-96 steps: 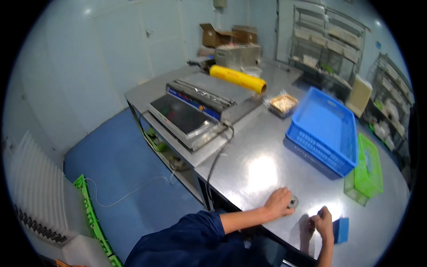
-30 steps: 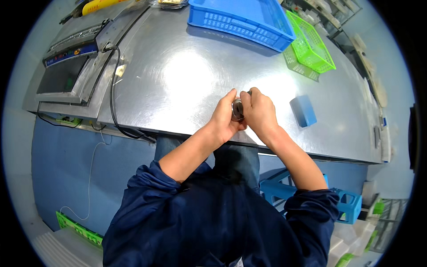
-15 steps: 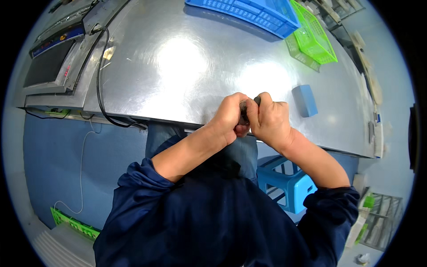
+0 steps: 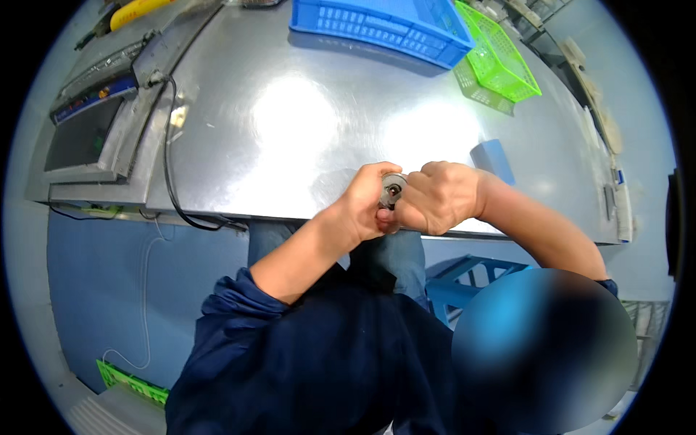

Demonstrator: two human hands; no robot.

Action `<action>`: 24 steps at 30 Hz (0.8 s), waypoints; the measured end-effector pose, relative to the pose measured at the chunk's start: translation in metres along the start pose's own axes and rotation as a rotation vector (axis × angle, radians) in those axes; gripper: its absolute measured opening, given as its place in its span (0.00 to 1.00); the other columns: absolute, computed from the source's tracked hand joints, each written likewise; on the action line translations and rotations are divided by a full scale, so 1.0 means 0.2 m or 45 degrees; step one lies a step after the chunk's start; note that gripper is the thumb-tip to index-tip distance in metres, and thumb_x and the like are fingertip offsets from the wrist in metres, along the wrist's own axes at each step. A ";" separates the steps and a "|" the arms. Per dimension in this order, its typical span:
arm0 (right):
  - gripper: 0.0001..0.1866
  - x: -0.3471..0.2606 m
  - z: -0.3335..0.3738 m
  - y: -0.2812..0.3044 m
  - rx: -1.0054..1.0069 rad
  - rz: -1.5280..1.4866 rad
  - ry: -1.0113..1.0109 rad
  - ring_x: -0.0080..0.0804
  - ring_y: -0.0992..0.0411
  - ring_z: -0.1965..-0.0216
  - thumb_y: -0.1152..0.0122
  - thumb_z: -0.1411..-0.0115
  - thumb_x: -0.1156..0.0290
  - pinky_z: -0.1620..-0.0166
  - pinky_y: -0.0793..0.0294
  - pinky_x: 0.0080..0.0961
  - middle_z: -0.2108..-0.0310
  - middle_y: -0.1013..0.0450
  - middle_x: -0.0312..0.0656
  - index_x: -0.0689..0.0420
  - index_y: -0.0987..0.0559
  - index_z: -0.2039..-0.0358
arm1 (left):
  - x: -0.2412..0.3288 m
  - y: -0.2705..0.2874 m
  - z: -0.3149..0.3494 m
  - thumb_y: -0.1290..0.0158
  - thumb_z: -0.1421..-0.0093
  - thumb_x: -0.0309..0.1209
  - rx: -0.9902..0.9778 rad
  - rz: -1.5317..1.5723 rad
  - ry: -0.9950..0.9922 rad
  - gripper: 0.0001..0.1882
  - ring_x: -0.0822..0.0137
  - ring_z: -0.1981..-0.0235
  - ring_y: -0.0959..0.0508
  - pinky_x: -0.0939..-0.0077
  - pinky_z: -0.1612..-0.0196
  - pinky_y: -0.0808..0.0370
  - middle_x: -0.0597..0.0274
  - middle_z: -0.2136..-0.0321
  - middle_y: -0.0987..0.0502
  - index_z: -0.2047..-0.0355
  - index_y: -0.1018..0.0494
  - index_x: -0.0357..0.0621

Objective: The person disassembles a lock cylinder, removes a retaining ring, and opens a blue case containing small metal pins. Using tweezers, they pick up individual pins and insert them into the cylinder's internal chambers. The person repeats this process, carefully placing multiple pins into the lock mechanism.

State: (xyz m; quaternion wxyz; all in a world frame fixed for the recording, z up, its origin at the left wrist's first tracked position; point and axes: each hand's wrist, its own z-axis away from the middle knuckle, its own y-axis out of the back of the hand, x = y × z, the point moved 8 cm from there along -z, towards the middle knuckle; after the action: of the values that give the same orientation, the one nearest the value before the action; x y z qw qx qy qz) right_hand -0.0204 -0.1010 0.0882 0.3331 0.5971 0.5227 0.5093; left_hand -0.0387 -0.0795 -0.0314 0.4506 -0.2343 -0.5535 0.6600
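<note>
Both my hands meet at the near edge of the steel table (image 4: pixel 290 130). A small round metal part (image 4: pixel 392 191) with a dark centre sits between them. My left hand (image 4: pixel 366 201) grips it from the left, fingers curled around its rim. My right hand (image 4: pixel 436 197) closes on it from the right, thumb and fingers pressed against it. Most of the part is hidden by my fingers. A small blue block (image 4: pixel 493 159) lies on the table just beyond my right hand.
A blue plastic crate (image 4: pixel 377 25) and a green mesh basket (image 4: pixel 496 61) stand at the far side. A grey machine with a dark panel (image 4: pixel 87 134) and black cable (image 4: pixel 168 145) sit at the left. A blue stool (image 4: pixel 453 279) stands below the table.
The view has swung from looking across the room to looking down at my lap. My hands, first apart on the table, have come together on the metal part at the table edge.
</note>
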 end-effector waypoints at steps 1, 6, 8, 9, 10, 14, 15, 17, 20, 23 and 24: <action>0.12 0.04 -0.02 0.03 0.006 -0.050 -0.019 0.26 0.35 0.87 0.39 0.50 0.68 0.86 0.37 0.25 0.87 0.36 0.33 0.54 0.34 0.80 | 0.04 0.03 0.00 0.62 0.38 0.41 0.106 0.024 -0.100 0.17 0.71 0.89 0.37 0.79 0.88 0.41 0.63 0.86 0.34 0.77 0.34 0.46; 0.07 0.28 0.24 -0.06 0.436 -1.199 -2.102 0.25 0.31 0.83 0.49 0.43 0.73 0.79 0.33 0.22 0.81 0.27 0.44 0.65 0.30 0.73 | 0.17 0.09 -0.01 0.66 0.33 0.42 0.164 0.294 -0.627 0.19 0.63 0.75 0.29 0.68 0.68 0.28 0.56 0.72 0.28 0.65 0.32 0.41; 0.10 0.24 0.21 -0.12 0.388 -1.432 -2.136 0.25 0.32 0.84 0.50 0.43 0.72 0.80 0.33 0.21 0.82 0.28 0.45 0.67 0.30 0.74 | 0.20 0.12 -0.03 0.67 0.32 0.44 -0.021 0.260 -0.740 0.21 0.53 0.72 0.25 0.55 0.69 0.28 0.51 0.70 0.26 0.62 0.31 0.40; 0.10 0.22 0.20 -0.13 0.378 -1.455 -2.175 0.25 0.32 0.85 0.51 0.42 0.72 0.81 0.34 0.21 0.83 0.28 0.46 0.68 0.31 0.75 | 0.20 0.11 -0.03 0.68 0.32 0.45 -0.001 0.248 -0.755 0.21 0.53 0.74 0.26 0.54 0.70 0.28 0.52 0.71 0.27 0.62 0.31 0.41; 0.10 0.22 0.21 -0.15 0.345 -1.453 -2.217 0.24 0.33 0.85 0.50 0.42 0.72 0.82 0.36 0.20 0.83 0.28 0.45 0.67 0.31 0.74 | 0.19 0.09 -0.02 0.68 0.32 0.45 0.020 0.235 -0.771 0.22 0.53 0.75 0.26 0.54 0.71 0.29 0.52 0.72 0.27 0.62 0.32 0.42; 0.09 0.21 0.25 -0.25 0.381 -1.526 -2.380 0.23 0.35 0.86 0.51 0.42 0.72 0.85 0.40 0.20 0.83 0.29 0.43 0.67 0.30 0.72 | 0.16 0.03 0.01 0.70 0.32 0.48 -0.036 0.099 -0.792 0.21 0.58 0.82 0.31 0.58 0.76 0.31 0.59 0.80 0.30 0.63 0.33 0.47; 0.09 0.20 0.24 -0.27 0.430 -1.570 -2.422 0.24 0.35 0.86 0.51 0.42 0.73 0.85 0.40 0.20 0.83 0.30 0.44 0.67 0.30 0.72 | 0.15 0.04 0.02 0.69 0.32 0.49 0.028 0.114 -0.807 0.21 0.60 0.83 0.33 0.61 0.77 0.32 0.61 0.81 0.32 0.63 0.33 0.48; 0.10 0.19 0.22 -0.27 0.494 -1.601 -2.463 0.26 0.36 0.87 0.52 0.42 0.73 0.86 0.40 0.21 0.83 0.30 0.44 0.69 0.29 0.72 | 0.14 0.03 0.03 0.68 0.32 0.50 0.157 0.145 -0.833 0.20 0.66 0.86 0.36 0.66 0.79 0.34 0.65 0.84 0.35 0.63 0.33 0.50; 0.11 0.17 0.22 -0.30 0.590 -1.615 -2.578 0.27 0.35 0.86 0.52 0.43 0.73 0.85 0.38 0.22 0.83 0.30 0.44 0.70 0.30 0.72 | 0.14 0.07 0.00 0.68 0.32 0.51 0.123 0.200 -0.897 0.20 0.67 0.87 0.37 0.68 0.82 0.34 0.63 0.81 0.33 0.62 0.35 0.50; 0.11 0.19 0.19 -0.29 0.420 -1.461 -2.496 0.28 0.33 0.85 0.52 0.42 0.72 0.82 0.35 0.23 0.83 0.29 0.45 0.70 0.30 0.73 | 0.13 0.09 0.01 0.66 0.32 0.49 0.153 0.184 -0.872 0.19 0.68 0.85 0.36 0.69 0.81 0.34 0.63 0.79 0.32 0.63 0.35 0.48; 0.11 0.22 0.15 -0.26 0.243 -1.316 -2.374 0.28 0.32 0.85 0.52 0.42 0.72 0.82 0.34 0.23 0.84 0.29 0.45 0.70 0.31 0.73 | 0.13 0.09 0.02 0.65 0.32 0.47 0.176 0.181 -0.882 0.17 0.69 0.83 0.35 0.71 0.79 0.34 0.65 0.79 0.32 0.63 0.34 0.49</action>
State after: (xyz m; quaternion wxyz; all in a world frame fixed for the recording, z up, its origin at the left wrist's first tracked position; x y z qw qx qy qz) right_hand -0.0082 -0.0422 0.0440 0.7283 0.4804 0.2892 -0.3939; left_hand -0.0606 -0.0583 -0.0418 0.2039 -0.0038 -0.6099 0.7658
